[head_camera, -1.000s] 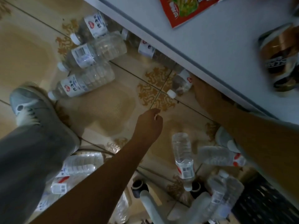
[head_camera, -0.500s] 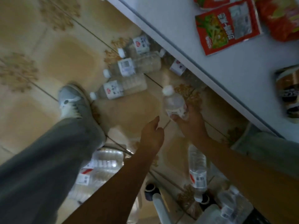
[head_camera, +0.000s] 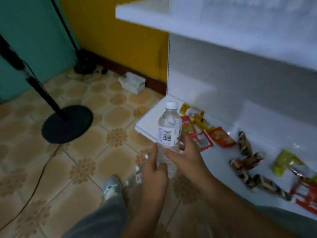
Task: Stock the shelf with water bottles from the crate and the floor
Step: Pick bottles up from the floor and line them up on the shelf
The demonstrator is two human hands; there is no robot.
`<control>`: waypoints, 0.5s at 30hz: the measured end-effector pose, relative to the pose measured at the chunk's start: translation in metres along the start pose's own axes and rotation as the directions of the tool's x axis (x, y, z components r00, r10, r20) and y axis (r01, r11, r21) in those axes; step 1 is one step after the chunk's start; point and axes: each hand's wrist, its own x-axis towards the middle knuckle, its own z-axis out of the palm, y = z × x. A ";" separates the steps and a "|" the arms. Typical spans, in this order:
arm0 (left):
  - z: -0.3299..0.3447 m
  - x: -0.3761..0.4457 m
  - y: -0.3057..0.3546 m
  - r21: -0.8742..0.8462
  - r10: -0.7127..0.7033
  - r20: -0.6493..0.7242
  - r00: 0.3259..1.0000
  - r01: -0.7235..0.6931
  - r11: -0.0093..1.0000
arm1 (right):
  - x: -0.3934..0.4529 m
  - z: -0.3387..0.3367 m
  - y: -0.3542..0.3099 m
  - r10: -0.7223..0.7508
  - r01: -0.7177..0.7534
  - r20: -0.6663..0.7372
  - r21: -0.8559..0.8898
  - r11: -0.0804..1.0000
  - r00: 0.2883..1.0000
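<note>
Holding the water bottle (head_camera: 169,134) upright at the centre of my view, both hands meet around its lower half. My left hand (head_camera: 154,170) comes up from 6 o'clock, its thumb lying along the bottle's left side and its fingers (head_camera: 162,167) curled against the base. My right hand (head_camera: 184,157) reaches in from 4 o'clock, thumb across the front of the clear body below the label and fingers wrapped round the back at label height. The bottle's white cap points to 12 o'clock and the barcode on the label faces me.

At 7 o'clock I see my grey trouser leg (head_camera: 103,219) and a pale shoe (head_camera: 111,188) on the patterned tiled floor (head_camera: 82,152). Just beyond the shoe, partly hidden by my left hand, another bottle (head_camera: 137,176) lies on the tiles; I cannot tell how many are there.

The held bottle hangs over the front left corner of the white lower shelf (head_camera: 147,121), not touching it. From 2 to 4 o'clock that shelf carries scattered snack packets (head_camera: 221,138), red, yellow and green, with brown wrapped ones (head_camera: 245,160) between them. An upper shelf (head_camera: 205,19) spans 12 to 2 o'clock.

At 9 o'clock stands a black round stand base (head_camera: 66,124) with its pole leaning to 10 o'clock. Farther off at 12 o'clock a small white box (head_camera: 132,82) sits against the yellow wall (head_camera: 120,31).
</note>
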 end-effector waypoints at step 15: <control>0.088 -0.140 0.147 -0.117 0.204 0.457 0.866 -0.169 0.979 | -0.167 -0.199 -0.147 -0.308 0.300 -0.029 -0.157 0.941 0.951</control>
